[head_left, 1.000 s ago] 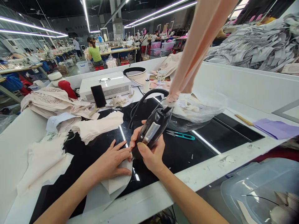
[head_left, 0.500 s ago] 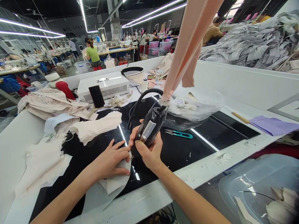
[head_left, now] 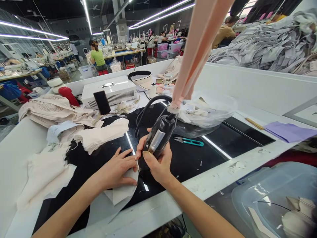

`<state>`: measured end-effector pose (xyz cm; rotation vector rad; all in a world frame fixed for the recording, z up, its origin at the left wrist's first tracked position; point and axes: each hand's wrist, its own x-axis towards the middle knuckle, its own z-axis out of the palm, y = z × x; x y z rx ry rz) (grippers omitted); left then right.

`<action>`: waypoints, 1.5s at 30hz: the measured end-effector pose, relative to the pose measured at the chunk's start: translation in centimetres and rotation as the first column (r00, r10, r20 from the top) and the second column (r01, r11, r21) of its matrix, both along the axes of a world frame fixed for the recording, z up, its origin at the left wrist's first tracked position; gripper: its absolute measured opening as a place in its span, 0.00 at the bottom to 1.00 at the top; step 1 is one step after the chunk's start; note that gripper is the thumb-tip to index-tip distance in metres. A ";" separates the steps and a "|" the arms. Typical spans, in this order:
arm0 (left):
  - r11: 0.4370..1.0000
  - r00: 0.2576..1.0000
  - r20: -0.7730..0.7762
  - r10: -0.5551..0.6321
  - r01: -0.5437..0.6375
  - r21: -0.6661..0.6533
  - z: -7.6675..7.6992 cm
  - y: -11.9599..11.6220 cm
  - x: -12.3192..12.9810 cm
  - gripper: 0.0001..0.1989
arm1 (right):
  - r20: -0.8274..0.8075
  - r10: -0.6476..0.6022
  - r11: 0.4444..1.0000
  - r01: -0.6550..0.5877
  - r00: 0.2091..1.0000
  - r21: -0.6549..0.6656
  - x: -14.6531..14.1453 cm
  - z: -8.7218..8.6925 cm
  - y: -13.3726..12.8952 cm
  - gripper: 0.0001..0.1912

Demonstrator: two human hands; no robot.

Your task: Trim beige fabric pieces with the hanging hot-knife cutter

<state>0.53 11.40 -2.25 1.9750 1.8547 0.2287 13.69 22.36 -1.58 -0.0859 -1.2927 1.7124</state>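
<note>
My right hand (head_left: pixel 159 163) is wrapped round a black corded power tool (head_left: pixel 157 135) with a silver plate on its side. A pink fabric strip (head_left: pixel 192 49) holds the tool's top from above, beside its thick black cable. The tool's lower end is hidden by my hands. With fingers spread, my left hand (head_left: pixel 119 168) lies flat on pale cut fabric (head_left: pixel 120 195) at the front of the black tabletop (head_left: pixel 183 165). A larger whitish sheet (head_left: pixel 101 208) shows under that fabric. My left fingertips are right beside the tool.
Teal thread snips (head_left: pixel 189 141) lie right of the tool, before a clear plastic bag (head_left: pixel 210 112). Pale fabric stacks (head_left: pixel 104 134) are at left, near a phone (head_left: pixel 102 103) and a white vented box (head_left: pixel 110 91). Purple cloth (head_left: pixel 289 132) lies at right. People sit at work farther back.
The hanging pink strip has swung, and its loose tail has shifted left behind it. My hands and the tool have barely moved. The view has shifted very slightly.
</note>
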 end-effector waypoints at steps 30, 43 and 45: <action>0.998 0.998 -0.039 -0.039 0.041 0.045 -0.5 0.1 -0.3 0.34 | 0.007 0.049 0.998 -0.050 0.999 0.035 0.8 -0.8 -1.2 0.25; 0.999 1.000 0.010 -0.020 0.020 0.039 -0.2 0.2 -0.3 0.28 | 0.017 0.045 0.998 -0.046 0.999 0.037 0.7 -0.1 -1.4 0.22; 1.000 1.000 0.011 -0.016 0.015 0.015 -0.1 0.2 -0.2 0.25 | 0.005 0.054 0.998 -0.054 0.999 0.013 0.7 -0.1 -1.2 0.24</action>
